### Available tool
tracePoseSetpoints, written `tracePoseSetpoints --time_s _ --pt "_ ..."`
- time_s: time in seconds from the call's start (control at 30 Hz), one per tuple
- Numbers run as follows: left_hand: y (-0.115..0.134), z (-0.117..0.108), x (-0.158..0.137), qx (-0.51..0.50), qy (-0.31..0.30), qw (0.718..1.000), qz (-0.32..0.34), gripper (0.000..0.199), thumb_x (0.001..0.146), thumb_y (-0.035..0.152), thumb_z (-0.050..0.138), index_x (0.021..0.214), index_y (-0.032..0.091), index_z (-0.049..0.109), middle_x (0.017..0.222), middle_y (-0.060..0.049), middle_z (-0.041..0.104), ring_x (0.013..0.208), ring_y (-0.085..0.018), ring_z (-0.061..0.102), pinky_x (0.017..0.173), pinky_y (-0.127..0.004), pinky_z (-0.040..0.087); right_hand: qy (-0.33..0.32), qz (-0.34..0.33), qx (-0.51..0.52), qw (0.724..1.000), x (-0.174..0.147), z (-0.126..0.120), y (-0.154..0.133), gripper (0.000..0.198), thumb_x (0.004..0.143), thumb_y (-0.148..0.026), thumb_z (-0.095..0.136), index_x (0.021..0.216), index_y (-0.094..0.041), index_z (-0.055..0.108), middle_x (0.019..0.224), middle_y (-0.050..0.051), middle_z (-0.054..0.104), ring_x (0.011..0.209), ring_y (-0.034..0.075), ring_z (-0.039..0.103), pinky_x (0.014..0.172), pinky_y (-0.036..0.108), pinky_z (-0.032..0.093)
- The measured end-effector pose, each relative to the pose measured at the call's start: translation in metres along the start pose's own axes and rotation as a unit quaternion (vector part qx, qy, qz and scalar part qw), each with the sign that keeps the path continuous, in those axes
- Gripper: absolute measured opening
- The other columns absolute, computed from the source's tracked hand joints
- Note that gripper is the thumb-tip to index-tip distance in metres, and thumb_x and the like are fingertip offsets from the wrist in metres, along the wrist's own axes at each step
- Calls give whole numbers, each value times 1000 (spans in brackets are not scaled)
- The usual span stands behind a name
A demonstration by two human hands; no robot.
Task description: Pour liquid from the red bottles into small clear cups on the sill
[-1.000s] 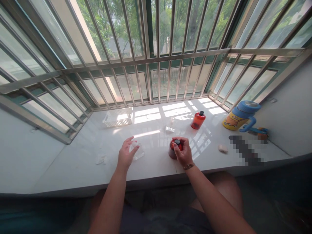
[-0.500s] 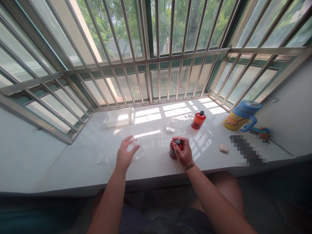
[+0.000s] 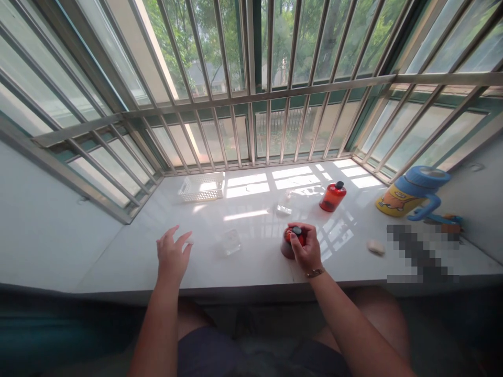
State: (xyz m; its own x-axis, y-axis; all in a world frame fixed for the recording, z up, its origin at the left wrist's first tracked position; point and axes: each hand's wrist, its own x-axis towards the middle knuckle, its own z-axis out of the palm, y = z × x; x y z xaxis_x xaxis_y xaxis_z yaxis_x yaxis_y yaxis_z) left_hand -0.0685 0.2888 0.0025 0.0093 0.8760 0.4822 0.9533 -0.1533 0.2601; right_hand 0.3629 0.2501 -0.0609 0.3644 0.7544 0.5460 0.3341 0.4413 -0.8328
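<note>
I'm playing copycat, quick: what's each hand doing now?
Left hand: half-curled; can't tell if it's holding something.
Right hand: closed around a dark-capped translucent red bottle.

Left forearm (image 3: 159, 324) stretched forward, the left hand (image 3: 172, 256) arches with thumb and fingers parted, while the right hand (image 3: 308, 246) curls into a grip, its forearm (image 3: 357, 319) slanting inward!
</note>
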Motion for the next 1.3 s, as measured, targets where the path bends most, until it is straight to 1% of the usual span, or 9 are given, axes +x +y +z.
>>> tracePoseSetpoints --time_s 0.13,0.23,0.37,0.53,0.67,0.83,0.97,1.1,1.3 --pt "-52 17 -7 80 -87 990 -82 36 92 23 62 123 26 79 161 -16 46 152 -42 38 125 -65 32 0 5 3 1000 0 0 1 29 99 -41 70 120 -28 56 123 9 73 109 27 71 96 48 58" --pt "-70 27 -9 75 -155 979 -112 44 89 25 62 131 25 75 166 -17 43 157 -47 31 123 -69 32 1 6 10 1000 -1 1 2 28 99 -41 69 120 -28 57 122 9 73 110 27 71 98 49 58" --pt "-74 33 -9 36 -183 975 -124 61 81 18 61 141 20 69 170 -18 39 161 -46 28 129 -64 30 -2 3 7 1000 -1 0 2 27 100 -42 68 122 -28 58 122 9 73 111 28 70 99 50 57" --pt "-56 30 -12 -3 -124 981 -148 60 84 16 55 143 14 64 167 -20 42 161 -43 29 133 -60 25 -22 -15 -16 1000 2 -3 -3 25 106 -44 58 124 -28 63 124 9 71 111 29 69 98 50 55" --pt "-16 20 -16 -43 -9 994 -99 40 94 25 54 131 17 67 157 -20 51 152 -39 43 131 -59 31 -30 -34 -29 999 4 -4 -6 26 106 -47 56 120 -27 66 121 10 71 111 30 68 98 49 54" --pt "73 -1 -21 -122 89 988 14 24 101 30 58 119 19 69 141 -16 65 142 -35 55 125 -57 41 -21 -23 -22 999 4 -3 -6 28 102 -45 67 122 -25 65 121 9 71 106 27 69 95 45 56" --pt "152 -12 -17 -243 50 963 105 19 103 24 58 119 22 69 137 -12 68 138 -29 59 120 -52 48 -32 -43 -30 998 6 -3 -8 23 106 -43 60 117 -25 68 118 10 71 109 28 68 98 46 54" --pt "215 -1 -3 -326 -55 917 225 38 104 11 47 132 25 69 140 -12 66 137 -26 58 119 -50 52 -35 -63 -39 997 9 -4 -10 25 108 -43 56 116 -25 71 116 10 71 111 29 67 99 47 53" --pt "269 38 18 -246 -155 882 372 46 97 7 56 138 23 69 155 -14 58 150 -34 47 126 -58 43 -40 -65 -33 997 11 -3 -11 32 111 -48 48 117 -25 71 117 10 71 113 29 67 100 47 53"
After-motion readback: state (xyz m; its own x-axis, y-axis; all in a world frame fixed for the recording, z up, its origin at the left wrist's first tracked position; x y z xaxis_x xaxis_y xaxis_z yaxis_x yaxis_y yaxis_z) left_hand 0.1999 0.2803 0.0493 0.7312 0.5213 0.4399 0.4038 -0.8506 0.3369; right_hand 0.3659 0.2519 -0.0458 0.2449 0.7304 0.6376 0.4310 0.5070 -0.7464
